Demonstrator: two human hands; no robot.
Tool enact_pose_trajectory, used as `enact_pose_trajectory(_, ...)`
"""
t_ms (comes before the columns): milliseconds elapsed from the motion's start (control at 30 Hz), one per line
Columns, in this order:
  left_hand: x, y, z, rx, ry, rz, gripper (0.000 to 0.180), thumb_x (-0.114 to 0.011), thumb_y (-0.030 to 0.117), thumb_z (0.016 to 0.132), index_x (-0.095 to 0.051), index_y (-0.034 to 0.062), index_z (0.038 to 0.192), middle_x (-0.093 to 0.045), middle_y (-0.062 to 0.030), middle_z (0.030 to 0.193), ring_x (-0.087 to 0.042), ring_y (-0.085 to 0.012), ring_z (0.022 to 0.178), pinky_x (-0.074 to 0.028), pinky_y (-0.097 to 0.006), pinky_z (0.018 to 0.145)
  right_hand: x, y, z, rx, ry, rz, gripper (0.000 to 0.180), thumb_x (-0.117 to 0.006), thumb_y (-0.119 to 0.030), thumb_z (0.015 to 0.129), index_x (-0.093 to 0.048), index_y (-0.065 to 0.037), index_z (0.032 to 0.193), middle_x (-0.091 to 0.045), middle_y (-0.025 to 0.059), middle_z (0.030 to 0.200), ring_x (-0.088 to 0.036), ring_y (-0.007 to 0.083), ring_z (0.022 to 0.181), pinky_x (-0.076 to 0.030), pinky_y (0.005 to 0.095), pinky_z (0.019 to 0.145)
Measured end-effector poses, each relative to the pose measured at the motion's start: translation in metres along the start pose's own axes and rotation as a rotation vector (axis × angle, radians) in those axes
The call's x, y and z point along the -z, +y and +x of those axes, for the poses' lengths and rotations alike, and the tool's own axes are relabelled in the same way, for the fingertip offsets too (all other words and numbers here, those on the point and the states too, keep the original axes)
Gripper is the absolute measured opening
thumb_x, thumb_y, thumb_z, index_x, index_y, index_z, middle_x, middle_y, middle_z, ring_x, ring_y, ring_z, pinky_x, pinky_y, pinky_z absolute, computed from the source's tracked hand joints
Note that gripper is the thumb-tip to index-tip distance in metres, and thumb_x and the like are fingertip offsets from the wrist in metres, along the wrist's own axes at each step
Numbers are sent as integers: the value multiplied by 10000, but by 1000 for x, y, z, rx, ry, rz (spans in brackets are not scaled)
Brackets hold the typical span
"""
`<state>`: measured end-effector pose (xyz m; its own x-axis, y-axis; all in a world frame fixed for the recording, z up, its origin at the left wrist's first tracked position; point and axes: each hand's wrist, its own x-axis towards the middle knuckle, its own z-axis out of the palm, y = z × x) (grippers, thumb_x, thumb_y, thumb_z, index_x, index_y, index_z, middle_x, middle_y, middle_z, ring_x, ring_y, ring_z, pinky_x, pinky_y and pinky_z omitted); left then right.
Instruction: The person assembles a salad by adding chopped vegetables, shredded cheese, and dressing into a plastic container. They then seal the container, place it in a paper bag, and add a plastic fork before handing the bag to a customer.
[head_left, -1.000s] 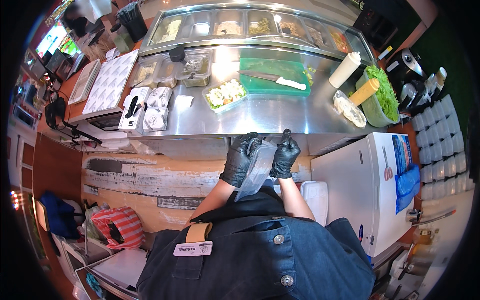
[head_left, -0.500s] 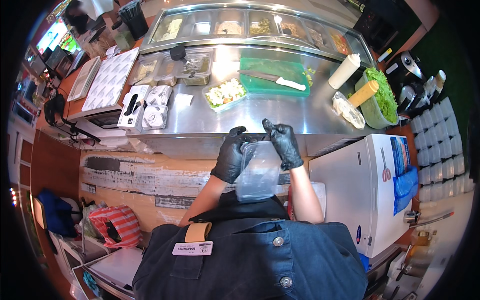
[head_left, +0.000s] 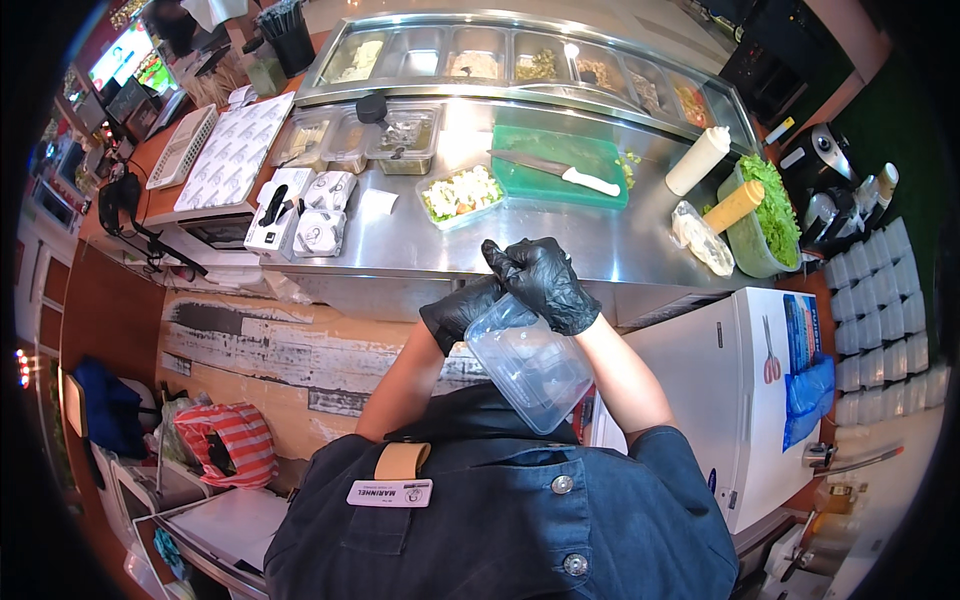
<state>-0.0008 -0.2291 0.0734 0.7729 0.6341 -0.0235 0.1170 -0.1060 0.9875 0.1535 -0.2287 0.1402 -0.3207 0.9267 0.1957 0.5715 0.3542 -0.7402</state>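
Both my hands wear black gloves and hold a clear plastic container [head_left: 530, 365] close to my chest, tilted on its side. My left hand [head_left: 462, 308] grips its near-left rim from below. My right hand [head_left: 540, 280] is clamped over its top edge. Ahead on the steel counter [head_left: 400, 245] stands a clear tray of chopped salad [head_left: 458, 194]. Beyond it lies a green cutting board [head_left: 560, 165] with a white-handled knife [head_left: 555, 172] on it.
A row of topping wells [head_left: 520, 65] runs along the back. A white squeeze bottle [head_left: 697, 160], a bowl of lettuce [head_left: 768, 215] and a wrapped roll [head_left: 735, 206] sit at the right. Stacked clear containers [head_left: 880, 300] line the far right. A white chest freezer [head_left: 740, 390] stands beside me.
The clear container has come down from counter height toward my chest and tipped over. Both hands shifted their hold on its rim.
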Motion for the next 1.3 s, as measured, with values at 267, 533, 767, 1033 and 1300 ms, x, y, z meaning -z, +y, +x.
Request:
enact_pose_trajectory(267,-32,-31,11,70,254,-328,250,-575,13,850,-592,8,1100,-638,-89,1016,-569,-117,898,-488,-285,779,4,10,-8,-391,-175,14,577,-539,-505,886,-684,2,653,-562,194,521,-581,334,509,-463,429,593)
enact_pose_trajectory(533,-32,-13,6,-15,231,369,228,-554,141,904,-615,24,1089,-650,-104,967,-613,-181,863,-489,-336,737,-1,12,-11,-383,-110,53,556,-593,-471,877,-657,29,641,-496,135,461,-450,207,427,-397,374,487)
enact_pose_trajectory(767,-36,10,0,-34,336,487,341,-542,346,892,-638,66,1061,-664,-184,917,-633,-356,840,-473,-454,767,-8,1,-13,-432,-2,54,535,-572,-478,880,-677,-4,655,-565,198,534,-580,337,509,-445,425,558)
enact_pose_trajectory(1033,-33,14,-8,78,250,551,393,-469,398,915,-628,48,1002,-639,-230,839,-607,-424,780,-459,-498,694,-21,-3,-18,-393,152,12,508,-560,-429,906,-665,-12,636,-566,200,541,-580,351,518,-450,424,556)
enact_pose_trajectory(1300,-35,6,-9,-42,179,615,291,-560,267,881,-609,14,1017,-612,-234,875,-575,-421,819,-451,-472,703,-8,11,-27,-98,80,152,431,-546,-349,933,-685,-23,687,-611,197,630,-609,335,584,-481,396,598)
